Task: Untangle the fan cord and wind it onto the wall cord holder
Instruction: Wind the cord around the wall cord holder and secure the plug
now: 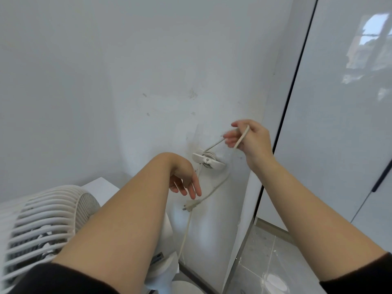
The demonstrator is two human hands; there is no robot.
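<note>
A white cord holder [207,160] is fixed to the white wall, with several turns of the beige fan cord [214,145] wound round it. My right hand [248,137] is up and to the right of the holder and pinches a loop of the cord, which runs taut down to the holder. The free end curves down to the plug [191,205], which hangs below. My left hand [184,181] hangs with relaxed fingers just left of the holder and above the plug, holding nothing. Another stretch of cord drops towards the fan [48,225] at the lower left.
The white fan stands on its base [167,262] close to the wall. A glossy white cabinet door [339,124] with a dark edge and a handle [381,172] fills the right side. Grey floor tiles [265,262] lie below.
</note>
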